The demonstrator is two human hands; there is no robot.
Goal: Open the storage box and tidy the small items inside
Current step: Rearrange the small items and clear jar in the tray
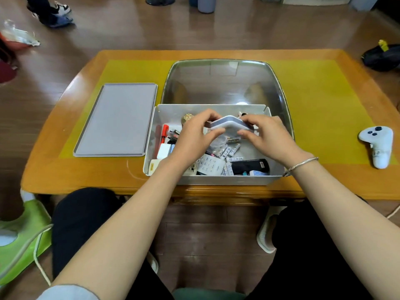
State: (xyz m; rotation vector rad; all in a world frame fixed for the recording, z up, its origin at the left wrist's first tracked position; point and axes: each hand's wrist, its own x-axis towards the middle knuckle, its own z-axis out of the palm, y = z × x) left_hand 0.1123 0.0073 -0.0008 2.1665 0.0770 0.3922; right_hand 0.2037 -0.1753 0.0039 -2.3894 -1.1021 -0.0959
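Storage box (216, 180): open, near edge of the worktop (65, 169) — six o'clock.
Contents: batteries (232, 151), red pen (164, 133), black remote (251, 166), jumbled.
Hands: left hand (195, 140) and right hand (267, 137) both grasping a small white case (227, 123) above the box.
Clear lid (223, 83): twelve o'clock.
Grey tray (118, 120): nine o'clock.
White controller (377, 144): three o'clock — well apart.
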